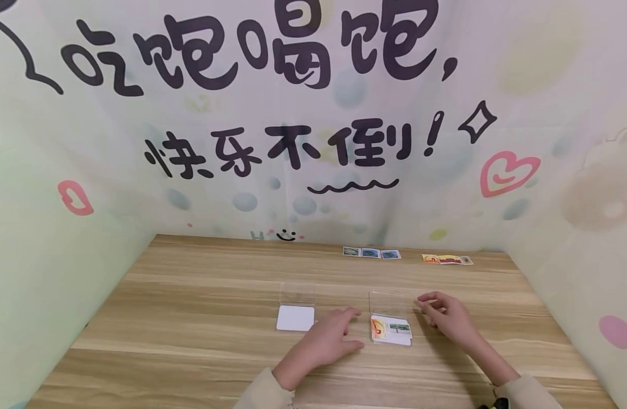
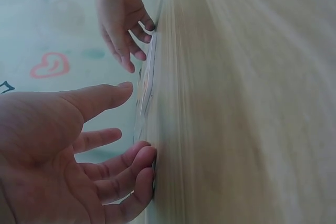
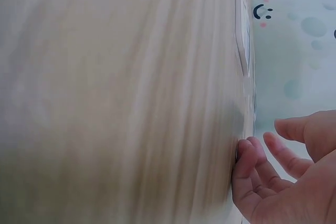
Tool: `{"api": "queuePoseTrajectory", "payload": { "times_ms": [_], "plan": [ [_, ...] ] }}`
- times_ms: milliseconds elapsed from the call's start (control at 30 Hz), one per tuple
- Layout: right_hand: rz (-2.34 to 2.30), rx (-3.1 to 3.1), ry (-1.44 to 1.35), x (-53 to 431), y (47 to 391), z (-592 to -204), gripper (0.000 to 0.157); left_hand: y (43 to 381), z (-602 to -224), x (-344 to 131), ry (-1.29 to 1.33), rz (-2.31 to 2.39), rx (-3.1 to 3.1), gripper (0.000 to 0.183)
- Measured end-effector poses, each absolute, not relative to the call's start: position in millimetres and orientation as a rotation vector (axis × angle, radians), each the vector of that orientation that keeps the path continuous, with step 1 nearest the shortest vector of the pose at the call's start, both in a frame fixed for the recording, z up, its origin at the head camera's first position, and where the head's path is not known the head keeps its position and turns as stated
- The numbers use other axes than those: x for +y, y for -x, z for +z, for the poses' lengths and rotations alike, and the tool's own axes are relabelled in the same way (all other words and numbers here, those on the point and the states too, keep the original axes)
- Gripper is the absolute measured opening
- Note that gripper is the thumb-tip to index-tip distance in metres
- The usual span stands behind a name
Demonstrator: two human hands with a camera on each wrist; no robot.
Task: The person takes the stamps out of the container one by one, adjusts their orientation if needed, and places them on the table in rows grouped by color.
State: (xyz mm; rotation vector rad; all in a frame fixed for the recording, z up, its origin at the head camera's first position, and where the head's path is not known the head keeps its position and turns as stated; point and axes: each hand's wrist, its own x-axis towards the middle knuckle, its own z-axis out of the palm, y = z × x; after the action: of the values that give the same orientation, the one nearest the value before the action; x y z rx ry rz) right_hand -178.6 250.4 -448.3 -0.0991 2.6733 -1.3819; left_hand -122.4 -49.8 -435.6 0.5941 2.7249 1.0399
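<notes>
A clear plastic case (image 1: 387, 304) lies open on the table between the hands. In its near half, a stamp-like printed card (image 1: 392, 328) with an orange and a green picture lies on white cards. My left hand (image 1: 326, 341) is just left of this case, fingers relaxed and spread, thumb apart. To the case's right, my right hand (image 1: 451, 321) has loosely bent fingers with nothing visible between them. Both wrist views show the left hand (image 2: 68, 161) and right hand (image 3: 294, 177) with fingertips low at the tabletop. A second clear case (image 1: 298, 293) with a white card (image 1: 295, 318) lies beyond the left hand.
Toward the back edge of the wooden table (image 1: 190, 295) lie a strip of blue stamp-like pictures (image 1: 371, 253) and a yellow and red strip (image 1: 448, 259). A printed cloth backdrop (image 1: 231, 204) rises behind and along both sides.
</notes>
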Motion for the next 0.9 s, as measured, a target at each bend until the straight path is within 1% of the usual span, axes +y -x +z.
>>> {"api": "queuePoseTrajectory", "payload": {
  "times_ms": [567,733,900],
  "plan": [
    [-1.366,2.654,0.159,242.5,164.5,-447.8,0.022,122.6,-443.2,-32.2,-0.563,0.953,2.826,0.058],
    [-1.370,2.646,0.219,241.9,161.4,-449.3,0.023,122.1,-443.3,-29.1,-0.520,0.938,2.856,0.058],
    [-1.361,2.637,0.221,240.5,157.1,-448.0,0.024,120.2,-444.6,-25.0,-0.471,0.931,2.895,0.056]
  ]
}}
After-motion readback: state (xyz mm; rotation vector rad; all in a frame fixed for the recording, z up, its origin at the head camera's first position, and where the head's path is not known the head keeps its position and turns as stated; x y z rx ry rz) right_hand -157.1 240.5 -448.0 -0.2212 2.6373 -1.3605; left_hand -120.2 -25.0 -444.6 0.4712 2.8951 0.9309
